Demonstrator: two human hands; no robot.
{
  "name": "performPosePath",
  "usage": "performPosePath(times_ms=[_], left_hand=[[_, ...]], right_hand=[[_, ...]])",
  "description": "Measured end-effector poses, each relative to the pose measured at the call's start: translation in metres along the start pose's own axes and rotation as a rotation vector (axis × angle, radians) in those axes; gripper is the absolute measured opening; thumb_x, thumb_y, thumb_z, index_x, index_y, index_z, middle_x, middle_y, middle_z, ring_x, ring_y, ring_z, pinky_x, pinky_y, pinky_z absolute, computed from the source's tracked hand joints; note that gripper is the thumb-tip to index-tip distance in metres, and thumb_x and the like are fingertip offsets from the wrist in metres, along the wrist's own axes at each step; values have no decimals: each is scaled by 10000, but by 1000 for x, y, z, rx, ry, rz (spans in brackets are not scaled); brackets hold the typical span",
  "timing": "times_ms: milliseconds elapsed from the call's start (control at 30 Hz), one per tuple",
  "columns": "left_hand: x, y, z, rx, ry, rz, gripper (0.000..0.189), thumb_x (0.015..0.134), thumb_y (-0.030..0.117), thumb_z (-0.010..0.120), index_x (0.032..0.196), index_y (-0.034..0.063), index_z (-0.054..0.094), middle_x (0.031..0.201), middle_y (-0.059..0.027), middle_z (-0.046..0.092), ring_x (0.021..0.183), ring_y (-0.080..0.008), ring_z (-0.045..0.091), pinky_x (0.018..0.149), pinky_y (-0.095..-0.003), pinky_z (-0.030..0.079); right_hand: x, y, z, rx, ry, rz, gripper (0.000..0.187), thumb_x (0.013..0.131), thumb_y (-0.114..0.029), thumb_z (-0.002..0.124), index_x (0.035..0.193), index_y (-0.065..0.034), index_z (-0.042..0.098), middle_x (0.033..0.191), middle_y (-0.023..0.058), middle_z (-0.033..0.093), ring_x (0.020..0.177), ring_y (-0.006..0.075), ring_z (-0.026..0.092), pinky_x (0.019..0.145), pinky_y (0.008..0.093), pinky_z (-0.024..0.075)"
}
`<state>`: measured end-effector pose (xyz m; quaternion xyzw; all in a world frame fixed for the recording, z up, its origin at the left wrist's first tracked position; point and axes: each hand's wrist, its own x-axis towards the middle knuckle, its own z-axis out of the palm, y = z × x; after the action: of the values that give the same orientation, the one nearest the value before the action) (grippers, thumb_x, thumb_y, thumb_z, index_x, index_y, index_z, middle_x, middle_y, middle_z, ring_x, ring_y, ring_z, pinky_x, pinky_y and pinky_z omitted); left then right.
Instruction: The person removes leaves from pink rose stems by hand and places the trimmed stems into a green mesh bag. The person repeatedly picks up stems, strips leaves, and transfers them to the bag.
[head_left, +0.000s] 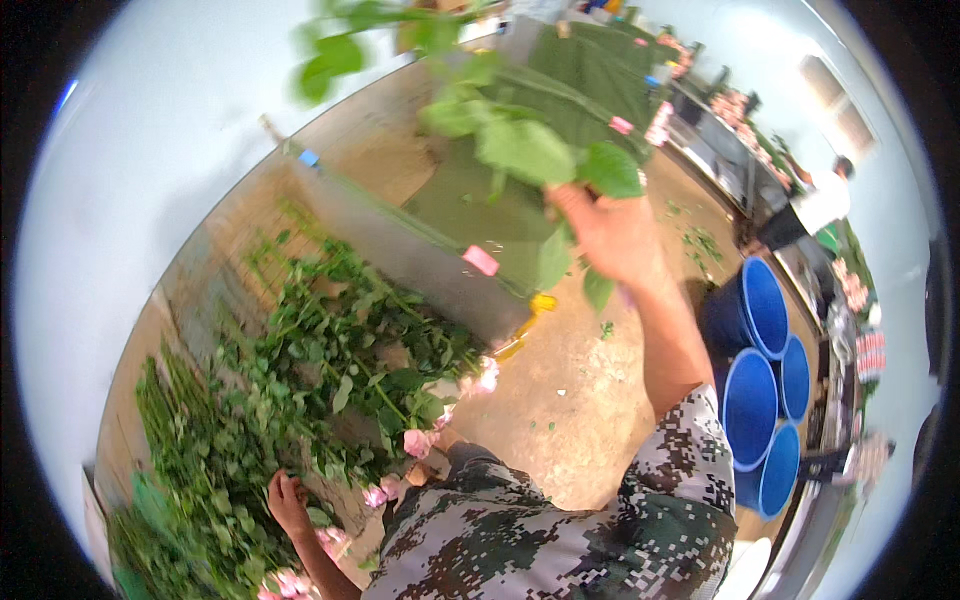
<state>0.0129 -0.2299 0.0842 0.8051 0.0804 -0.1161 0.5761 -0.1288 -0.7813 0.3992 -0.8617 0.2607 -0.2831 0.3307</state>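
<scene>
My right hand (619, 236) is raised in front of me, gripping a leafy stem (525, 146). The stem's green leaves stretch up and away to the left, blurred by motion. Below the hand a few more leaves and a faint pinkish patch show beside my forearm; I cannot tell whether that is a bloom. Low at the left, my left hand (289, 499) reaches over a heap of cut roses (202, 457) with its fingers curled among the leaves. Whether it holds a stem cannot be made out. Pink rose heads (418, 442) line the heap's near edge.
A bench with a grey side panel (405, 247) and green cloth, fastened with coloured clips (481, 260), stands ahead. Several blue buckets (750, 409) are at my right. Fallen leaves (701, 247) litter the floor. A person in a white top (821, 202) is at a far bench.
</scene>
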Motion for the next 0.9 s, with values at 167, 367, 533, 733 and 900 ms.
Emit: performPosePath(times_ms=[167, 367, 533, 733, 900], left_hand=[[-3, -15, -21, 408, 229, 28, 460, 963, 277, 603, 1331, 2, 594, 1306, -208, 633, 1193, -337, 616, 1024, -422, 458], [17, -50, -35, 858, 347, -53, 597, 858, 270, 724, 1355, 24, 503, 1272, -215, 555, 1168, -421, 522, 981, -490, 465], [17, -57, -48, 1012, 349, -28, 585, 851, 243, 746, 1351, 75, 491, 1303, -176, 509, 1216, -380, 488, 982, -485, 468], [32, -62, -93, 673, 289, 7, 482, 795, 109, 662, 1266, 101, 560, 1150, -162, 634, 1025, -387, 628, 857, -514, 514], [38, -63, -130, 256, 130, -6, 426, 846, 118, 629, 1268, 67, 595, 1125, -161, 678, 1012, -319, 647, 857, -428, 510]], right_hand=[[58, 153, 89, -210, -185, 24, 266, 999, -265, 589, 1130, -54, 685, 906, 135, 709, 786, 271, 637, 709, 418, 506], [12, 197, 65, -298, 88, 71, 284, 1021, -236, 535, 1125, -17, 682, 984, 123, 714, 852, 233, 659, 726, 359, 525], [-82, 57, 56, 82, 799, -86, 296, 1039, -201, 483, 1073, 20, 678, 988, 118, 706, 841, 215, 659, 706, 320, 532], [-205, -58, 259, 274, 67, -813, 187, 945, -39, 513, 972, 30, 684, 918, 144, 699, 859, 239, 694, 691, 296, 572], [-318, -96, 532, 406, -934, 90, 510, 1013, -324, 554, 1369, 38, 508, 1303, 215, 598, 1220, 352, 570, 1030, 455, 451]])
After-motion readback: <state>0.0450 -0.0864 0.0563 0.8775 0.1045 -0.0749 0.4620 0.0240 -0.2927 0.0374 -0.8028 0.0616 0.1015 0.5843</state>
